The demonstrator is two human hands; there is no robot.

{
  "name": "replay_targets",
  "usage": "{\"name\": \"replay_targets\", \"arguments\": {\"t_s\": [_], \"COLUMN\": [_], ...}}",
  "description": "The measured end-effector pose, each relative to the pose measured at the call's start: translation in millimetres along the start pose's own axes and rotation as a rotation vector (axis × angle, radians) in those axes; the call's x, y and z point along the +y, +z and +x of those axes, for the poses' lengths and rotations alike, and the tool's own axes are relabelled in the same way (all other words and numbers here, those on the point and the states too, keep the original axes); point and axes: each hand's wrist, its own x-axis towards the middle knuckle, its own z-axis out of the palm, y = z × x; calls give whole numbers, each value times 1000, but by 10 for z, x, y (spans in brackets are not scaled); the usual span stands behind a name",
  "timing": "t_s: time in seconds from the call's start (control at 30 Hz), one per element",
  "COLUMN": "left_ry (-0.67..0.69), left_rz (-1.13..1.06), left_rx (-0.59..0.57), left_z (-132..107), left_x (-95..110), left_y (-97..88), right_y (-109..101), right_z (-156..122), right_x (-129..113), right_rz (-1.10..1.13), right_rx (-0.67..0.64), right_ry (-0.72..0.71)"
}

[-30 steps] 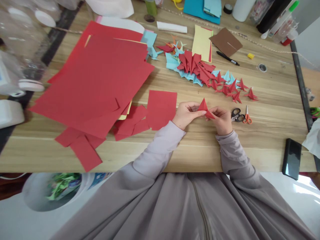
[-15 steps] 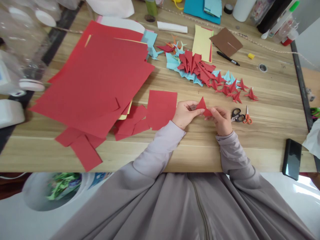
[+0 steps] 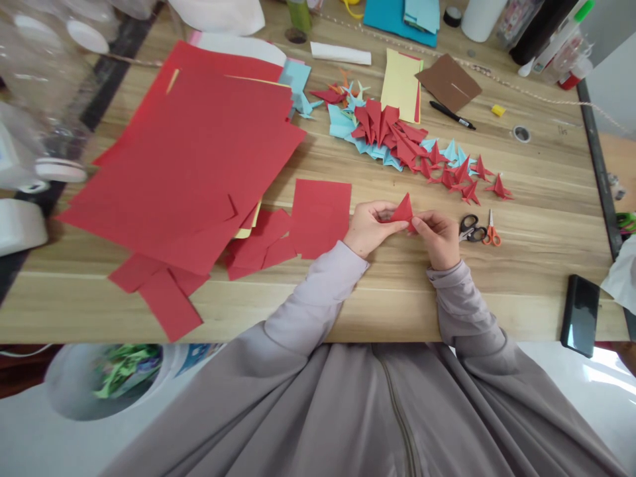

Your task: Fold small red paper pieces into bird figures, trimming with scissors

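A small folded piece of red paper is held between my two hands, its pointed tip facing away from me. My left hand pinches it from the left, thumb along its lower edge. On the other side my right hand grips its lower right corner between thumb and fingertips, which hide part of it. Beyond the hands lie several red folded paper cranes among light-blue ones. A square red sheet rests just left of my left hand. Black-handled scissors and orange-handled scissors lie right of my right hand.
Large red sheets cover the left of the wooden table, with smaller red pieces near the front edge. A black pen, brown paper and yellow paper lie at the back. A phone sits at the right front edge.
The folded paper has turned slightly: its right part now sits tucked closer under my right fingertips, and its tip has shifted a little right. My right fingers have moved slightly left.
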Motion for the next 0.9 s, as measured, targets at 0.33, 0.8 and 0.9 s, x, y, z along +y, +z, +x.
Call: {"name": "replay_targets", "arguments": {"t_s": [0.33,0.8,0.9], "left_ry": [17,-31,-31], "left_rz": [86,-231,-207], "left_rx": [-69,-47,-11], "left_z": [0,3,11], "left_x": [21,-1,-19], "left_y": [-23,12,12], "right_y": [-37,46,34], "right_z": [10,-17,-17], "right_x": [18,27,40], "right_rz": [-36,-13,-20], "right_rx": [-86,-86,-102], "right_ry": [-4,59,47]}}
